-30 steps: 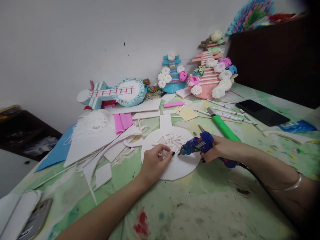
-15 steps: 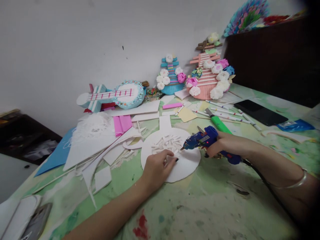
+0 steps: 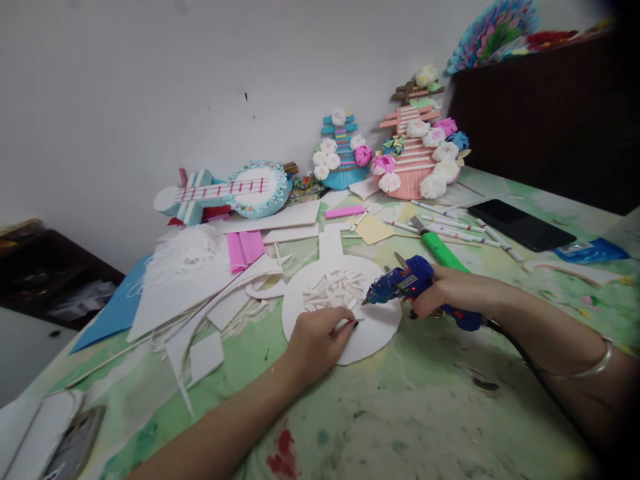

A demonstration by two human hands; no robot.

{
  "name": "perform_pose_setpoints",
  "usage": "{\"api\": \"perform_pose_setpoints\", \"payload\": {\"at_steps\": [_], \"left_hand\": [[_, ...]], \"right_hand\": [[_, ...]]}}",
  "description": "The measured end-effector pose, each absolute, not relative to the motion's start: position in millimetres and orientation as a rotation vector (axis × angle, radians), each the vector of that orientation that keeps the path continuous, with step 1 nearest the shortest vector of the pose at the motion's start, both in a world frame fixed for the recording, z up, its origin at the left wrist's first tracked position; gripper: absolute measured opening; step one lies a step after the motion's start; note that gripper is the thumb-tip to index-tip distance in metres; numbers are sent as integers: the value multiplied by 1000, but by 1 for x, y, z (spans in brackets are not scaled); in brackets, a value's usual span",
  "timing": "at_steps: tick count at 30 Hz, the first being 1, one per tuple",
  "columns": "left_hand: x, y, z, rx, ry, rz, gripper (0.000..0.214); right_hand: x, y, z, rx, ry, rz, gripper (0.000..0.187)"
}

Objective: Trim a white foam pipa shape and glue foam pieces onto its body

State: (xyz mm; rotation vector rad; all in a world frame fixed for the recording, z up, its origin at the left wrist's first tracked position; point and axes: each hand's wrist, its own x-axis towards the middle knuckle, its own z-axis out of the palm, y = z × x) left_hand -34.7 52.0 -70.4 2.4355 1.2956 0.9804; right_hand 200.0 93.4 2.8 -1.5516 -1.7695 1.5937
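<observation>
Left hand (image 3: 323,338) pinched, right hand (image 3: 446,294) curled.

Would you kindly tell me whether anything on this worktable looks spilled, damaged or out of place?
A red stain marks the green table cover near the picture's bottom edge; it stands out against the pale green and could be spilled paint. The blue glue gun in the right hand shows nothing odd.

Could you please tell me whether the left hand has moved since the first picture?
Yes: judged against the white round board, the left hand has shifted slightly toward the board's near edge and to the right.
</observation>
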Motion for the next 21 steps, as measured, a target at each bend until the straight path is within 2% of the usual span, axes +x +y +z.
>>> {"api": "perform_pose_setpoints", "payload": {"at_steps": [5,12,21], "left_hand": [[-35,52,-72,2549,1205,1005,18],[-32,48,-73,2834,1255,793,27],[-31,48,-71,2865,1278,714,28]], "right_hand": [[200,94,1,-1571,-1783,1602,9],[202,94,0,-1535,-1765,1646,11],[204,95,-3,-1516,-1777,1633,11]]}}
